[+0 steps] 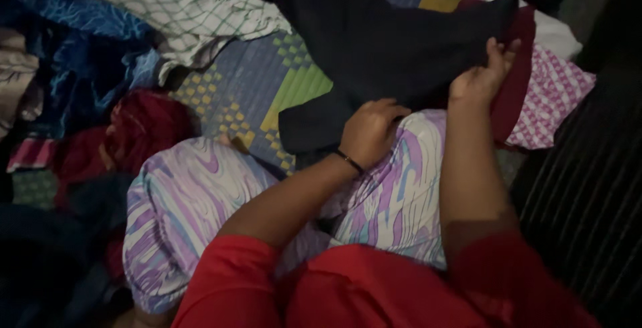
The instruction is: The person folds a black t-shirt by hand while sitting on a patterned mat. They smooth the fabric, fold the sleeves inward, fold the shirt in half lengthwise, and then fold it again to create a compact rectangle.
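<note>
- Folding seemingly in hand, judged partly done: dark garment (381, 47) spread flat across the patterned mat (267, 80) and over the knee, not yet a neat packet.
- Left hand (369, 131) resting on the garment's lower edge, fingers curled and pressing the cloth down; whether pinching a fold, cannot tell.
- Right hand (483, 77) raised at the garment's far right edge, fingers closed on the cloth there, just over a maroon piece (518, 80).
- Hands apart, one at each side of the same garment.
- Already laid at the right: a small stack of the maroon piece, a pink-and-white checked cloth (555, 94) and a white piece (555, 30) behind it; judged as finished items.
- Left to do, by the look: a loose heap at the left, unfolded.
- Count in that heap: one white checked cloth (174, 7), one blue printed cloth (80, 47), one red crumpled cloth (144, 124); more dark shapes below, too dim to count.
- Two hands, one thin dark bracelet (350, 161) on the left wrist.
</note>
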